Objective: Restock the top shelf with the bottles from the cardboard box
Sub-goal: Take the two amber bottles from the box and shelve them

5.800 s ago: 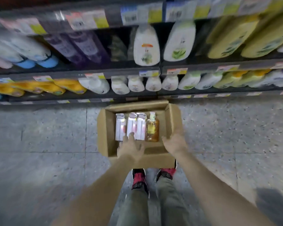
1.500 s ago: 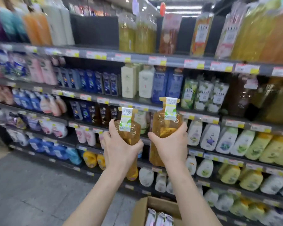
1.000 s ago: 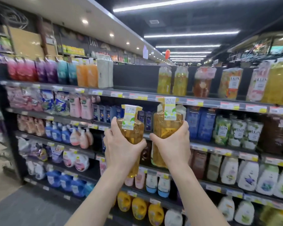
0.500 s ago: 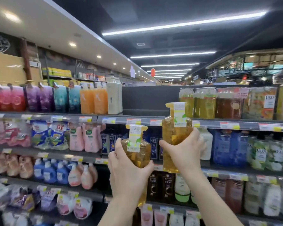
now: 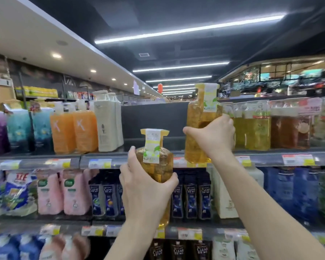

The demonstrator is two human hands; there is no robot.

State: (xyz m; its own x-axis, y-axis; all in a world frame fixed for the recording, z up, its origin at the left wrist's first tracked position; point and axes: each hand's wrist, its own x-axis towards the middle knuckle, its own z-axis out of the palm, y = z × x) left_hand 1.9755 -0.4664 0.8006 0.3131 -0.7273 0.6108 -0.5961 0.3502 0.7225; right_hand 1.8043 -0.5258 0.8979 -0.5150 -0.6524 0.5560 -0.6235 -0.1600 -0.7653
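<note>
**Right-hand bottle reaches top-shelf height, the left one sits lower**

Half a second ago the base of the right-hand bottle hung well below the top shelf's price rail; now it is level with that rail. The view has also tilted upward, and the cardboard box seen earlier is out of the picture.

The right hand wraps fingers and thumb tightly round the middle of the raised amber bottle. It is clear plastic full of golden liquid, with a flat yellow pump cap and a white-and-green paper tag. It stands upright in front of the dark gap on the grey metal top shelf. Whether it touches the shelf cannot be told.

The left hand clasps the lower amber bottle, which is of the same make, with the thumb on one side and the fingers curled round the other. This bottle is upright too, with its cap above the price rail and its body in front of the second shelf.

Counted, there are two amber bottles in hand, one each. Left of the gap on the top shelf stand two orange bottles marked K and two cream-white bottles. Right of the gap are yellow-green bottles, too blurred to count.
</note>
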